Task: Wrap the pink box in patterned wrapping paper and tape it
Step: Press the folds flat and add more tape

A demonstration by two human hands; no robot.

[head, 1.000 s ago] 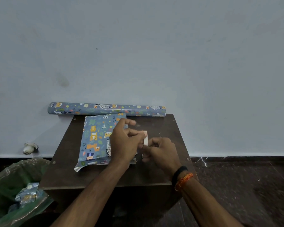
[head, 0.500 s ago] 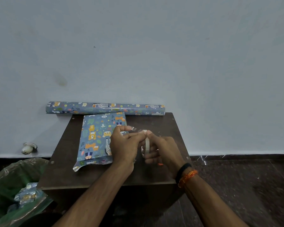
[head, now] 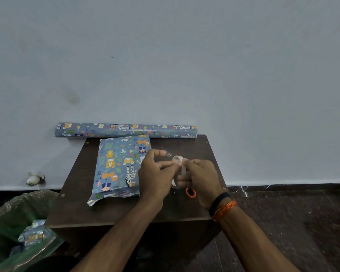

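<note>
While the left hand (head: 155, 173) and right hand (head: 201, 176) are pinching the clear tape roll (head: 178, 163) together, a short, unwrinkled strip is being drawn for the blue animal-patterned parcel (head: 119, 165).

- I'm looking down at a small dark brown table (head: 110, 214), centre-bottom of the frame.
- Wrapped box (head: 119, 165) lies flat on its left half.
- Wrapping paper roll (head: 126, 130) sits along the far edge, against the wall.
- Small orange ring thing (head: 190, 192) right of centre; can't tell what.
</note>
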